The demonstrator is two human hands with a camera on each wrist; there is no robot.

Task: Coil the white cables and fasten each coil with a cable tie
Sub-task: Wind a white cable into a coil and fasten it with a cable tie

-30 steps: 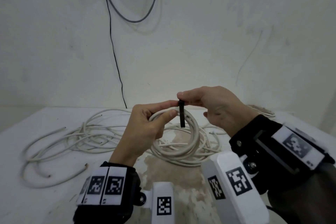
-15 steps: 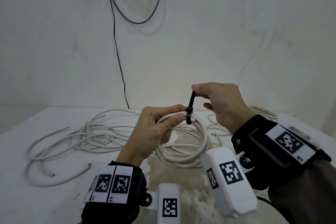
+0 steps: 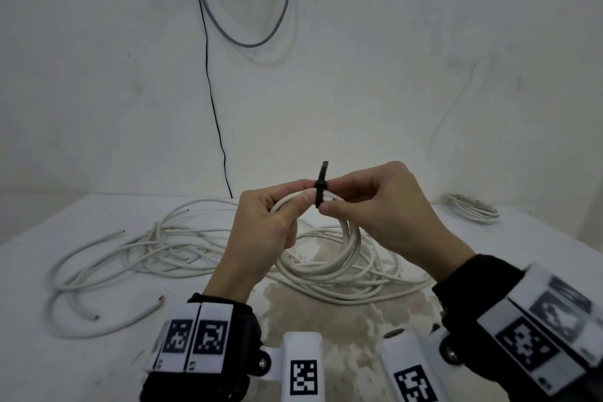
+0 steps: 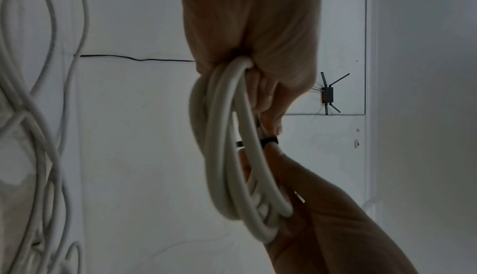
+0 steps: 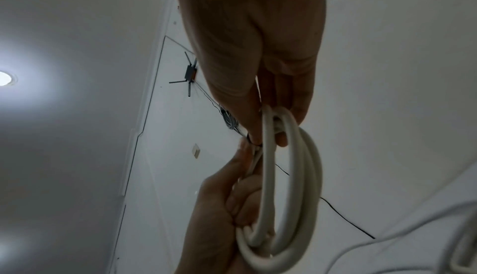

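Observation:
A small coil of white cable (image 3: 353, 240) is held upright above the table. My left hand (image 3: 301, 196) grips its top left, thumb on the strands; the left wrist view shows the same coil (image 4: 227, 156) running through the curled fingers. A black cable tie (image 3: 320, 197) is wrapped round the top of the coil, its tail pointing straight up. My right hand (image 3: 332, 197) pinches the tie between thumb and forefinger, right beside my left thumb. The band is only partly visible in the wrist views: the tie (image 4: 269, 140) and the coil (image 5: 291, 176).
Loose white cables (image 3: 130, 248) sprawl over the white table (image 3: 65, 352) on the left and under the hands. Another coiled white cable (image 3: 473, 209) lies at the far right. A black wire (image 3: 212, 91) and a grey cable loop (image 3: 248, 39) hang on the wall.
My right hand has let go of the tie's raised tail and dropped to pinch the tie at the coil. The tail now stands free. My left hand keeps its grip.

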